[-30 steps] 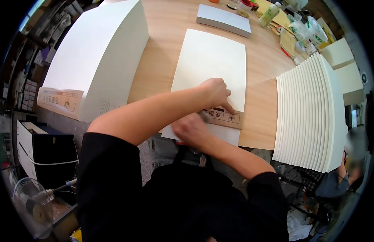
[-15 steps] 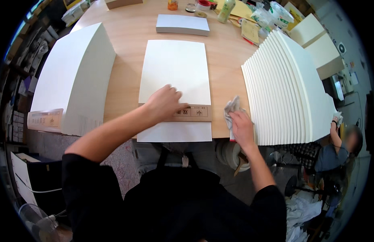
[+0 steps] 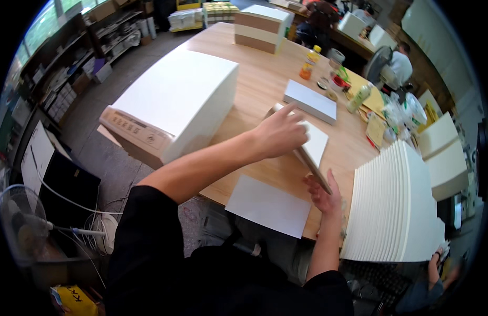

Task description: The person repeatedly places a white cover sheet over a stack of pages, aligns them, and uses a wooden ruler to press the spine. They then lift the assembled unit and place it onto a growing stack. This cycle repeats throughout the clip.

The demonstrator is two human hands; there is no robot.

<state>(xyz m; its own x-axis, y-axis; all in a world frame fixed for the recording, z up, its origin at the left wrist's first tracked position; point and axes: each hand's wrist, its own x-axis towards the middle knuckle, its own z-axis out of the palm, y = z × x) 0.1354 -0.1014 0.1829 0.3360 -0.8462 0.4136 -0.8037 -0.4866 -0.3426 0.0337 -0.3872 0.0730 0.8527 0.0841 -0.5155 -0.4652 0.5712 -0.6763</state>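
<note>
A white paper pad (image 3: 316, 143) with a brown band along its near edge is tilted up in front of me. My left hand (image 3: 283, 132) is closed at the band's far left part, its fingers curled and hiding where they meet the paper. My right hand (image 3: 325, 196) has the band's near right end between its thumb and fingers. Below the pad, a loose white sheet (image 3: 267, 205) lies over the table's front edge. To the left stands a tall block of white paper (image 3: 173, 89) with a brown band (image 3: 136, 134) hanging at its near end.
A fanned stack of white pads (image 3: 388, 205) stands on the right of the wooden table (image 3: 254, 68). Behind are a smaller paper stack (image 3: 310, 102), an orange bottle (image 3: 309, 62), a green bottle (image 3: 360, 97) and plastic bags. A fan (image 3: 23, 221) stands at left; people work farther off.
The view has swung left. The banded pad has come up off the sheet and tilted. My right hand has left the whitish cloth and moved to the pad's end.
</note>
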